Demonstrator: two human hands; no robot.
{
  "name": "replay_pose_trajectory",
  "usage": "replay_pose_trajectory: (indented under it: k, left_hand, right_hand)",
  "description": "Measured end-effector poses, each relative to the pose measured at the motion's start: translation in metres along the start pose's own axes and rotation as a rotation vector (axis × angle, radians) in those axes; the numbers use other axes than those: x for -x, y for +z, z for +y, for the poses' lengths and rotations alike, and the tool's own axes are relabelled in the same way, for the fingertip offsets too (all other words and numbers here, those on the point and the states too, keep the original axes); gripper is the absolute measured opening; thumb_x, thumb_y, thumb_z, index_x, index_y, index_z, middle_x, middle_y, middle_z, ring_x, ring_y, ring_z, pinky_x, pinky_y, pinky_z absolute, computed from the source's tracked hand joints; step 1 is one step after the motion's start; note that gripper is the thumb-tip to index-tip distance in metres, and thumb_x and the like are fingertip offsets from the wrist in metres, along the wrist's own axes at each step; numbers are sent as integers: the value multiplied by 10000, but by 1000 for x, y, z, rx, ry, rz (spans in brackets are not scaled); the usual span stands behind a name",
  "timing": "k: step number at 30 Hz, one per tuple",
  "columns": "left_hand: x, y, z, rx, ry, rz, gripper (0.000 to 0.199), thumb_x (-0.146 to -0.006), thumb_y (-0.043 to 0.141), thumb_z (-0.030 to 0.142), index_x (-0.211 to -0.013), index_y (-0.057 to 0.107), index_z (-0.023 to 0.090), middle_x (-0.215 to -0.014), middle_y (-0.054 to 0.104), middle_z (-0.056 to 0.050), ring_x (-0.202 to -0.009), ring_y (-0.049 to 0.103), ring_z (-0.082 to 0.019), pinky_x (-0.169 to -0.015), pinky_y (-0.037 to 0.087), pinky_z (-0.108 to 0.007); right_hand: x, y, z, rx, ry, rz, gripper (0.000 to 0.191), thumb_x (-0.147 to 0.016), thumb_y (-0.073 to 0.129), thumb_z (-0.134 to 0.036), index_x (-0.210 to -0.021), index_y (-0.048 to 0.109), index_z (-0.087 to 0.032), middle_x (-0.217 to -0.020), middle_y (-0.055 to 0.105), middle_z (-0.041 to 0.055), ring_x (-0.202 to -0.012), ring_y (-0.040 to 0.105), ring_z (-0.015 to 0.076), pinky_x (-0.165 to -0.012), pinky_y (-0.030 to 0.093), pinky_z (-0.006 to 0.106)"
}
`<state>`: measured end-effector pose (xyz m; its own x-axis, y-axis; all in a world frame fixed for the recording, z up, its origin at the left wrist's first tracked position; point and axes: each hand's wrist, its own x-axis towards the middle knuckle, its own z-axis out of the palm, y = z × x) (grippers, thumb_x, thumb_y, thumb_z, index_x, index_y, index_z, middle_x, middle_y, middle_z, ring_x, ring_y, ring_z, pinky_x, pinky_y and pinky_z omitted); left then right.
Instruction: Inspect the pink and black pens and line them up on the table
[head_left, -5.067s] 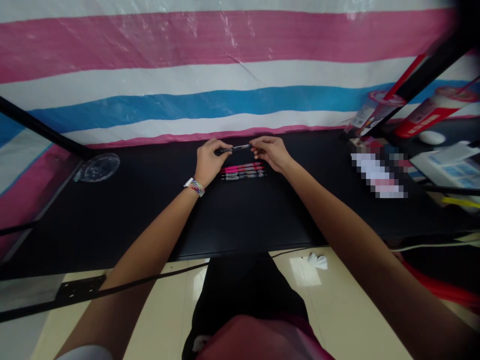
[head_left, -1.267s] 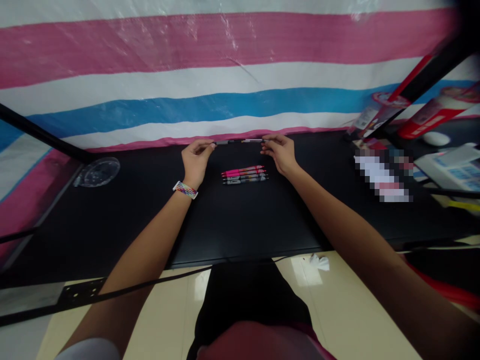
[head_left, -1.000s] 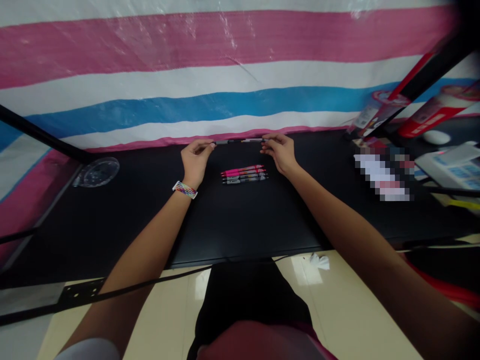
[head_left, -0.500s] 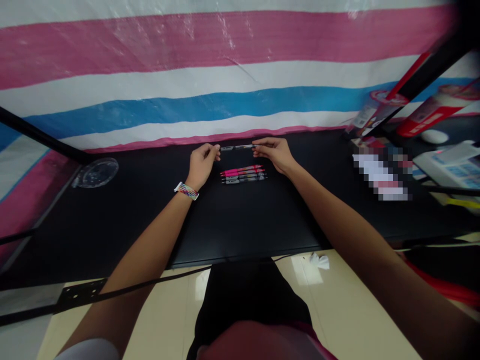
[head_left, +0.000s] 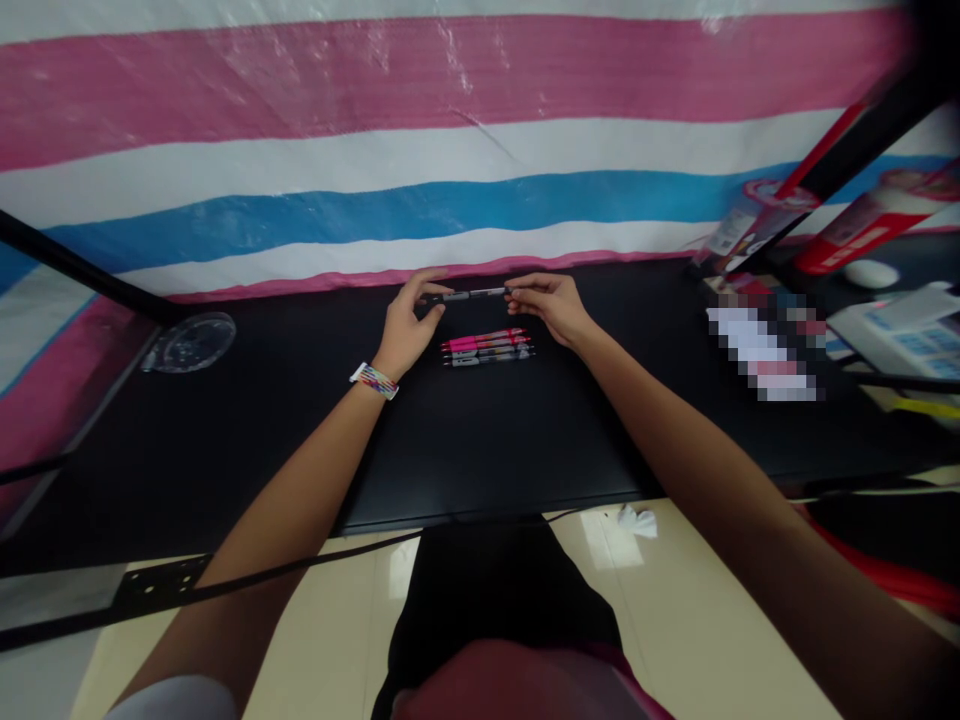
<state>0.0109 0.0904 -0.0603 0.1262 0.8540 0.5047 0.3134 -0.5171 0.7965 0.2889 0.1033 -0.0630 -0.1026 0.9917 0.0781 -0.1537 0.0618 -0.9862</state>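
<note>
A pen [head_left: 480, 294] with a grey grip and a clear barrel lies level above the far part of the black table [head_left: 480, 440]. My right hand [head_left: 551, 305] pinches its right end between thumb and fingers. At the pen's left end is my left hand [head_left: 409, 320], its thumb and fingers spread apart around the tip; whether a finger touches the pen I cannot tell. Just nearer to me, several pens lie side by side in a row: pink pens [head_left: 484, 341] at the back and grey pens [head_left: 487, 356] in front.
A clear plastic lid [head_left: 195, 343] lies at the left. To the right stand a clear cup [head_left: 754, 225] and a red cup [head_left: 855, 235] with straws, near a white mouse [head_left: 871, 273] and papers. A striped sheet [head_left: 450, 210] hangs behind the table. Black frame bars flank both sides.
My left thumb and fingers have opened from a pinch at the pen's left end and now stand apart. My right hand keeps its hold, nearly still. The pens in the row have not moved.
</note>
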Motion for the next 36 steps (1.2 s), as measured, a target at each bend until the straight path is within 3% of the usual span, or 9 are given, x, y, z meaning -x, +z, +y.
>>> replay_pose_trajectory:
  k: [5,10,15,20,21,24,28,33,36]
  left_hand:
    - [1,0,1,29,-59,-1,265,-1098,677,417,-1322,725,286,-882,792,-33,-926,790,-226,-1024,566,-408]
    - [1,-1,-1,-20,49,-1,582,-925,895,345,-1456,659,313,-1295,799,-88,-1335,724,-311,-1243,465,-504]
    - [-1,0,-4,37,-42,37,316,-1093,672,381,-1393,680,284,-891,775,-33,-934,789,-255,-1075,562,-476]
    - [-1,-1,-5,12,1,47,564,-878,906,241,-1397,693,296,-1144,810,-63,-1198,773,-280,-1181,527,-463]
    - [-1,-1,-5,3,-6,48,526,-883,905,254,-1373,714,288,-1149,817,-67,-1199,771,-282,-1177,529,-468]
    - [-1,-1,-9,-58,-57,20,153,-997,795,353,-1116,816,258,-1002,841,-67,-1028,775,-267,-1089,566,-468]
    - [-1,-3,-9,-139,-44,-7,196,-1005,769,345,-835,836,273,-860,837,-40,-934,752,-265,-1044,580,-477]
    - [2,-3,-2,-114,12,35,51,-943,849,301,-912,889,296,-1001,881,-37,-1072,788,-283,-1091,585,-499]
    - [3,-2,1,-118,38,51,67,-924,868,271,-979,899,293,-1068,886,-44,-1121,798,-280,-1119,593,-497]
  right_hand:
    - [-1,-1,1,-31,-11,-15,272,-743,952,-307,-978,870,-197,-922,839,79,-812,790,219,-973,699,468]
    - [-2,-2,3,-17,-15,-11,280,-737,968,-327,-968,865,-207,-922,839,76,-820,789,223,-961,700,470]
    - [-2,-2,3,-40,-35,-33,305,-718,997,-331,-959,864,-201,-907,834,84,-801,787,225,-939,702,473]
    - [-2,-1,3,-33,-31,-14,287,-721,966,-318,-960,867,-194,-912,835,85,-794,781,219,-920,702,454]
    - [-2,-1,3,-27,-32,-12,285,-723,962,-319,-961,866,-194,-911,835,84,-796,780,220,-916,702,453]
    - [-1,0,3,6,-30,-5,269,-747,947,-317,-973,859,-199,-920,834,84,-811,779,225,-936,701,466]
    - [0,1,0,22,-13,1,211,-770,898,-251,-970,857,-197,-895,828,76,-786,771,224,-953,699,481]
    - [1,1,-4,6,16,7,162,-783,869,-192,-942,855,-165,-863,818,95,-726,745,215,-904,690,477]
    - [2,1,-4,-27,16,8,183,-762,893,-219,-932,858,-161,-846,816,91,-722,738,209,-857,685,446]
